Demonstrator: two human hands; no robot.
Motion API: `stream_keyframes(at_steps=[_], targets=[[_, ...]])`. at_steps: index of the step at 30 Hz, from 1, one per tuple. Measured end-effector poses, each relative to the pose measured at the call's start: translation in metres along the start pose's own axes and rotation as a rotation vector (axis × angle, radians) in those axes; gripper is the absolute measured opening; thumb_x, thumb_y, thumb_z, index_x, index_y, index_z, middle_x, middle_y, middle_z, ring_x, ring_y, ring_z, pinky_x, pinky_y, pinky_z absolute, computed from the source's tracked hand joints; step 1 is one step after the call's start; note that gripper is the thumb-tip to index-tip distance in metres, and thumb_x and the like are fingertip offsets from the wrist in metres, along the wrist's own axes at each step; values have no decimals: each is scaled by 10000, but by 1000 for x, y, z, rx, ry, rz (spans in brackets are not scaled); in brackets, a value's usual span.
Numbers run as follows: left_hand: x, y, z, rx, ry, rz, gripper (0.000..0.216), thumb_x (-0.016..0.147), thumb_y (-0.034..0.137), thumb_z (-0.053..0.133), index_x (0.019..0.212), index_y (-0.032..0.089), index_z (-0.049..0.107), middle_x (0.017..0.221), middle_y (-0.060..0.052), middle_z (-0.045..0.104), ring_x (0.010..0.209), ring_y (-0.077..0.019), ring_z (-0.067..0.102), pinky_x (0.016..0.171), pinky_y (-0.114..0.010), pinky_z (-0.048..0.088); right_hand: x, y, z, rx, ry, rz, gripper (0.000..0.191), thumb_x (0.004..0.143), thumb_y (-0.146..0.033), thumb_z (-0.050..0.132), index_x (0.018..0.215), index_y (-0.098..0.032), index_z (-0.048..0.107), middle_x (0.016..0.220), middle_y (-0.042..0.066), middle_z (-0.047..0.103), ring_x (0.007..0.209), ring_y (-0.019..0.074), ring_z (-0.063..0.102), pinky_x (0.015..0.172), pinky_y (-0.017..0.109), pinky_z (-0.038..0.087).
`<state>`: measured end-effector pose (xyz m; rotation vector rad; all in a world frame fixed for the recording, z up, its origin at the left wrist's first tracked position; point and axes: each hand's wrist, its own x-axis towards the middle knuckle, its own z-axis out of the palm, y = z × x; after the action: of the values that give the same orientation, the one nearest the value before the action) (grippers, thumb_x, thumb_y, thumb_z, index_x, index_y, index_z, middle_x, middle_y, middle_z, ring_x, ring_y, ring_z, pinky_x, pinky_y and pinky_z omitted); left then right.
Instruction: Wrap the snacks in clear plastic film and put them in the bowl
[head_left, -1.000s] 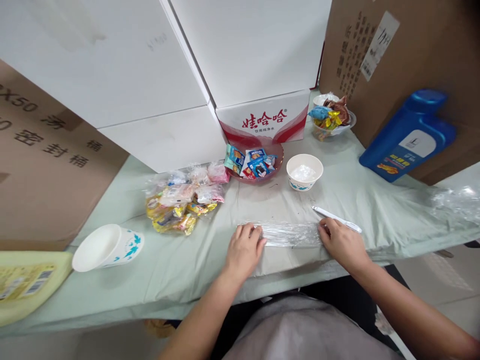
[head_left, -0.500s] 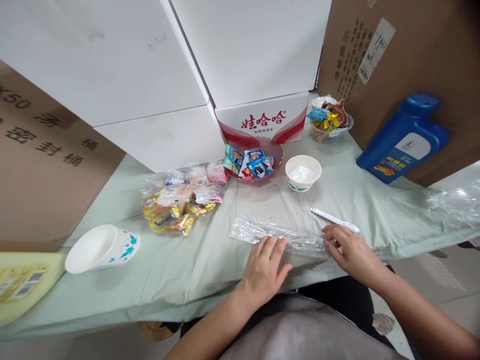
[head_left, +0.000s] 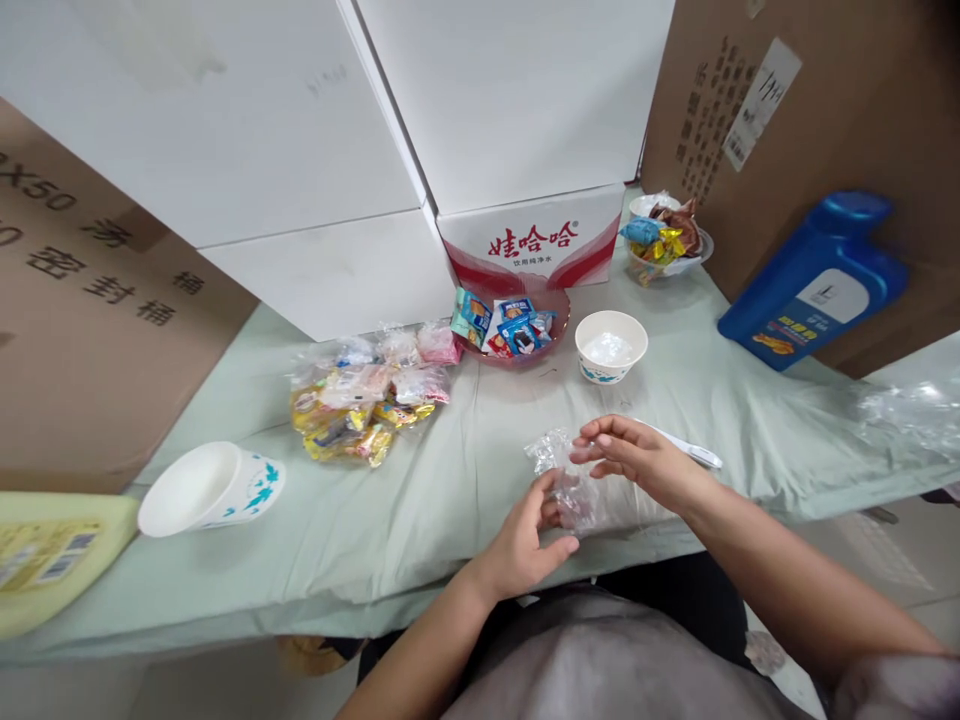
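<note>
A crumpled piece of clear plastic film (head_left: 579, 505) lies on the green cloth near the table's front edge, between my two hands. My left hand (head_left: 521, 540) rests at its left side, fingers bent against the film and thumb held apart. Over the film's right part is my right hand (head_left: 645, 465), palm down, with its fingers stretched towards the left. Neither hand is closed on the film. A slim white utility knife (head_left: 697, 452) lies just behind my right hand, partly covered by it. Farther back stands a paper cup (head_left: 611, 373) with clear plastic inside.
A pink glass bowl (head_left: 491, 357) holds blue snack packets. Left of it sit bagged sweets (head_left: 360, 405), and a paper cup (head_left: 259, 490) lies tilted. A blue bottle (head_left: 817, 290) and a small bowl of sweets (head_left: 664, 262) stand right. Boxes (head_left: 536, 245) line the back.
The film was spread flat and long; now it is bunched into a smaller heap. My right hand has moved left over it, and my left hand has turned with its fingers bent.
</note>
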<state>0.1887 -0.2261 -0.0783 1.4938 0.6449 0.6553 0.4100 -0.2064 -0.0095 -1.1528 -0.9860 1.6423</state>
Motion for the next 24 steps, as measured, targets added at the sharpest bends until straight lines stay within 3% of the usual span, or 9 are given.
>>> stream_keyframes(at_steps=[3, 7, 11, 17, 20, 24], targets=[[7, -2, 0, -89, 40, -61, 581, 839, 207, 653, 1342, 212, 363, 1249, -154, 564, 1061, -221, 627, 860, -364, 550, 24, 8, 6, 20, -10, 98, 402, 782, -475, 721, 1014, -178, 581, 1070, 96, 647, 978, 223, 679, 830, 374, 563], [11, 1, 0, -48, 46, -128, 324, 846, 212, 629, 1132, 188, 478, 1060, -87, 591, 951, -167, 624, 807, -313, 550, 39, 23, 10, -24, -10, 196, 421, 794, -443, 724, 1084, -179, 572, 1134, 115, 617, 940, 207, 668, 790, 373, 584], [7, 8, 3, 113, 75, -73, 167, 849, 209, 597, 1001, 185, 533, 1101, -83, 582, 906, -146, 628, 816, -319, 567, 39, 32, 10, -43, -45, 144, 419, 830, -480, 669, 1128, -204, 564, 1200, 105, 585, 1003, 206, 645, 824, 366, 570], [4, 11, 8, 281, 225, 28, 79, 878, 212, 540, 955, 193, 533, 1055, -76, 616, 876, -148, 633, 751, -282, 573, 29, 31, 11, -161, -135, -21, 426, 868, -520, 602, 1174, -227, 555, 1296, 101, 541, 1159, 241, 585, 898, 404, 537], [5, 10, 6, 287, 233, 27, 42, 868, 209, 547, 889, 192, 516, 980, -59, 624, 778, -128, 622, 688, -260, 558, 30, 31, 15, -174, -139, -74, 425, 878, -520, 585, 1179, -222, 550, 1265, 98, 561, 1197, 239, 564, 937, 405, 514], [4, 12, 6, 429, 211, 88, 114, 842, 190, 566, 759, 195, 487, 891, -44, 616, 759, -134, 604, 679, -259, 528, 39, 38, 18, -155, -130, -29, 433, 845, -510, 629, 1154, -214, 559, 1247, 100, 573, 1188, 246, 564, 923, 413, 523]])
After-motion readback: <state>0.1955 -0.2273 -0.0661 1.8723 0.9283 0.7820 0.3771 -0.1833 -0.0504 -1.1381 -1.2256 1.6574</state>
